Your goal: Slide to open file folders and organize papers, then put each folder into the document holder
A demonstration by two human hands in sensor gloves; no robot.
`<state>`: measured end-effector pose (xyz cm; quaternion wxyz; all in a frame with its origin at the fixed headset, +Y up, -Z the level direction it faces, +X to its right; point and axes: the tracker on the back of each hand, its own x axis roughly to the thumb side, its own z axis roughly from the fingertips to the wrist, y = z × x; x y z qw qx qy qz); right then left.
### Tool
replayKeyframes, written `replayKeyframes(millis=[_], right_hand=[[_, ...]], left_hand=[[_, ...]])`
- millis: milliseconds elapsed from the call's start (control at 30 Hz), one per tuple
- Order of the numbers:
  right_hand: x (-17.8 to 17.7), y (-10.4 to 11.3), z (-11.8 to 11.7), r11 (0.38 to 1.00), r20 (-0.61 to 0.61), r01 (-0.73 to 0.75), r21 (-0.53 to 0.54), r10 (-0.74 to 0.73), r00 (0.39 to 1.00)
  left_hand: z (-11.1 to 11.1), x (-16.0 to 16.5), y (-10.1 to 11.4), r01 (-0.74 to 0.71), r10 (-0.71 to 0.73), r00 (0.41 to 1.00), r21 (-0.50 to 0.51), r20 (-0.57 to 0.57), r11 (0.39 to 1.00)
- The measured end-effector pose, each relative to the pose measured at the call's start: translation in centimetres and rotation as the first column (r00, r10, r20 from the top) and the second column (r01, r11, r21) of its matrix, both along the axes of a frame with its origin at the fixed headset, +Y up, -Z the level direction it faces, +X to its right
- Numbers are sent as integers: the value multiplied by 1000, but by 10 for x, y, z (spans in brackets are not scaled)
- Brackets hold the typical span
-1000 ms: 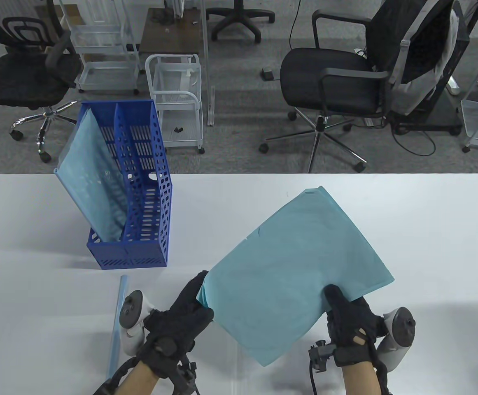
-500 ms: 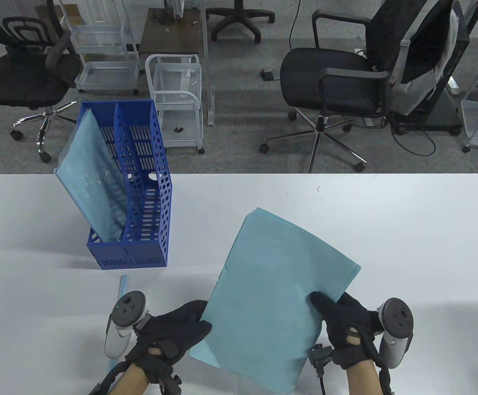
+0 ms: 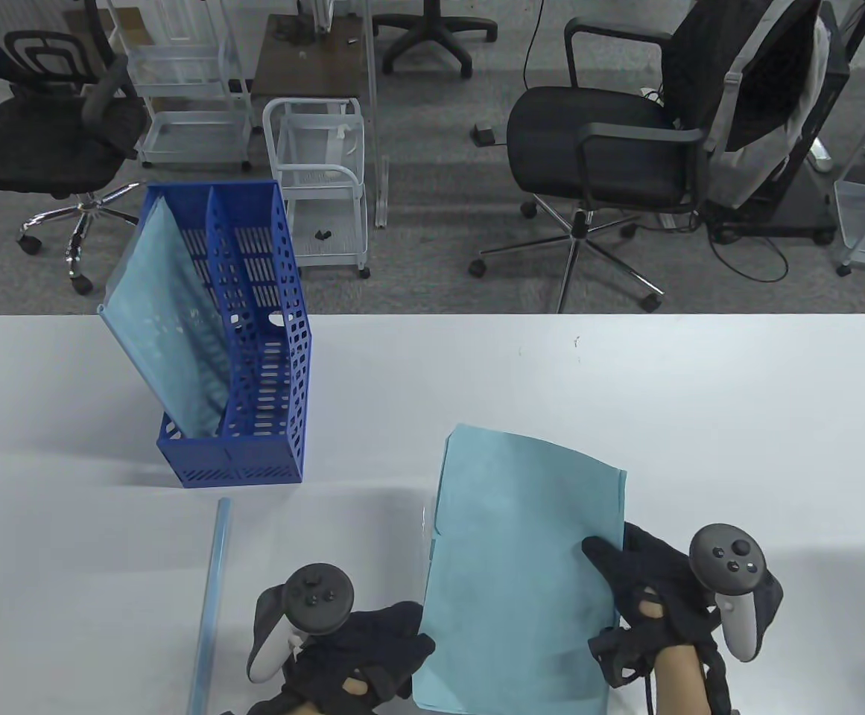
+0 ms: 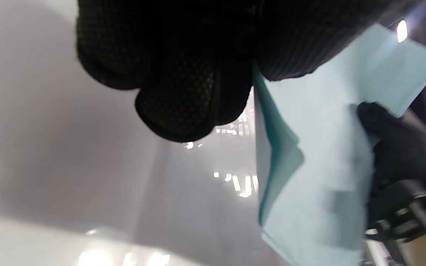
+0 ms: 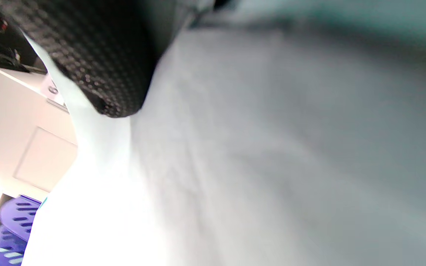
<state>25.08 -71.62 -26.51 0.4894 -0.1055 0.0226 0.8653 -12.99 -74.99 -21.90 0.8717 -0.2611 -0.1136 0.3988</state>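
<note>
A stack of light blue papers (image 3: 525,566) is held near the table's front edge, between both hands. My left hand (image 3: 384,655) grips its lower left edge; the left wrist view shows the papers (image 4: 320,155) fanning a little under my dark glove. My right hand (image 3: 641,588) holds the right edge, thumb on top. A blue document holder (image 3: 257,350) stands at the back left with one translucent folder (image 3: 168,328) leaning in its left slot. A clear blue slide bar (image 3: 208,596) lies on the table left of my left hand.
The white table (image 3: 737,417) stretches wide to the right and behind the papers. Office chairs and white wire carts stand on the floor beyond the far edge. The right wrist view is blurred, with a bit of the blue holder (image 5: 9,229) at its corner.
The papers have swung from a tilt toward the right to nearly square with the table and come closer to the front edge. Both hands moved down and right with them.
</note>
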Motion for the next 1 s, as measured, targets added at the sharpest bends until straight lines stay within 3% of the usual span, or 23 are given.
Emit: replayKeyframes(millis=[233, 700, 1000], right_hand=[[-2, -11, -9, 990, -46, -82, -112, 78, 996], [-11, -33, -20, 967, -91, -111, -230, 93, 992], [-12, -38, -23, 957, -100, -154, -248, 133, 986]], left_hand=[[9, 14, -1, 179, -180, 980, 19, 81, 984], [11, 15, -7, 278, -276, 956, -6, 97, 961], [10, 13, -7, 279, -276, 955, -21, 110, 960]])
